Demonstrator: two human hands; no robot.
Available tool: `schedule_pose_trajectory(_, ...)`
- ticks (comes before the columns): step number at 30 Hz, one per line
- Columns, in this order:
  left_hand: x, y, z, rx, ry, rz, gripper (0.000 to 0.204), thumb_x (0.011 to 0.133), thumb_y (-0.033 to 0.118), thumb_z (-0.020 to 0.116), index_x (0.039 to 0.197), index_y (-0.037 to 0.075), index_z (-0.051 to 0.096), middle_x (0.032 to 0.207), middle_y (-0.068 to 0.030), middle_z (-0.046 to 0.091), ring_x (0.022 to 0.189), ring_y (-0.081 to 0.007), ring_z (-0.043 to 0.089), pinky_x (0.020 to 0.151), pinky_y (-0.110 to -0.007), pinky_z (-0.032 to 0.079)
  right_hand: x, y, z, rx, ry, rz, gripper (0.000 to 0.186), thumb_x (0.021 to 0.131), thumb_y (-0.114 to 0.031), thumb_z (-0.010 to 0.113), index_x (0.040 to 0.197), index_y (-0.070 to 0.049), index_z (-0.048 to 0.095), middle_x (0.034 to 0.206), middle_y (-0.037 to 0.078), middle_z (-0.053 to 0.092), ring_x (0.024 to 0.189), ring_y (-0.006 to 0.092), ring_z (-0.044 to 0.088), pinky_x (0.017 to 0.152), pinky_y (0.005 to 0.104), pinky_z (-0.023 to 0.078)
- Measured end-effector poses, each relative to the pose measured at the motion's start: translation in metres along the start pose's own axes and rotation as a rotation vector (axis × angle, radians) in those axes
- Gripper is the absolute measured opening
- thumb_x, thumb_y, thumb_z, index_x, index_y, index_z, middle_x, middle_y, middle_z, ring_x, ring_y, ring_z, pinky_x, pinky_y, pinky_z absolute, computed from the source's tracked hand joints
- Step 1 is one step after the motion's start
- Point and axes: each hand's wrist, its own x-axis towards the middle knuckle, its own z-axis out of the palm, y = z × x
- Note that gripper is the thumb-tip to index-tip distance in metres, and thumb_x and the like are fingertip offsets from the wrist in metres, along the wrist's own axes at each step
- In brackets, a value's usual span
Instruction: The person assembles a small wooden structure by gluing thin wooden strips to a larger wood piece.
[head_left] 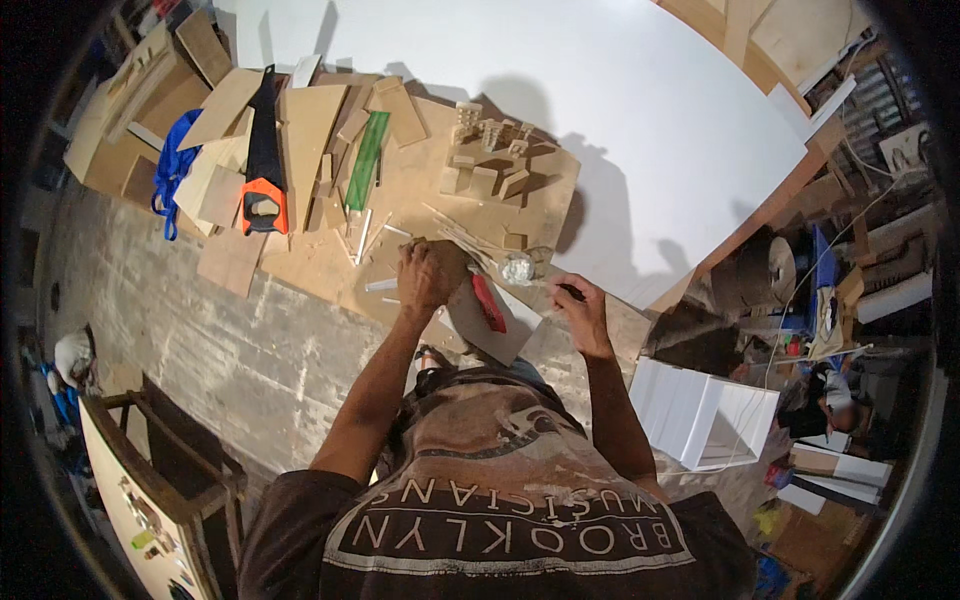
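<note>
My left hand [428,277] is closed at the near edge of the work board, its fingers curled at a dark brown piece [452,260] whose kind I cannot make out. Just right of it, a grey-brown flat panel [470,322] tilts toward me, with a red strip-like object [488,303] on it. My right hand [583,312] is closed around a small slim thing with a dark part, too small to name. Its fingertips are close to a crumpled whitish, foil-like container [517,268]. Thin wooden sticks [465,237] and a small wooden block [514,241] lie behind.
An orange-handled handsaw [264,170] lies on wood offcuts at the left, beside a blue cloth bag [176,170]. A green strip [368,160] and small wooden assemblies [484,180] stand farther back. A large white panel [650,120] spans the back. A white box [700,415] stands at the right.
</note>
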Motion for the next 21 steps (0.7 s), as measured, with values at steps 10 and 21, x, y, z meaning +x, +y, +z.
schedule_pose_trajectory(10,0.007,0.003,-0.003,0.103,-0.042,-0.086,0.046,0.07,0.014,0.072,0.113,0.002,0.063,0.125,-0.0126,0.055,0.118,-0.0363,0.047,0.094,-0.048,0.045,-0.003,0.002,0.009,-0.017,-0.008,-0.028,0.016,0.088,-0.009,0.063,0.097,0.004,0.068,0.075,0.002,0.062,0.069,0.0094,0.056,0.066,0.0239,0.046)
schedule_pose_trajectory(21,0.004,-0.011,-0.017,-0.37,0.208,-0.036,0.035,0.076,0.013,0.076,0.11,0.003,0.067,0.097,-0.0103,0.064,0.09,-0.0233,0.059,0.077,-0.038,0.047,-0.006,-0.022,0.03,0.105,-0.015,0.021,0.014,0.091,-0.007,0.063,0.099,0.004,0.066,0.078,0.003,0.061,0.069,0.0103,0.054,0.065,0.0241,0.044)
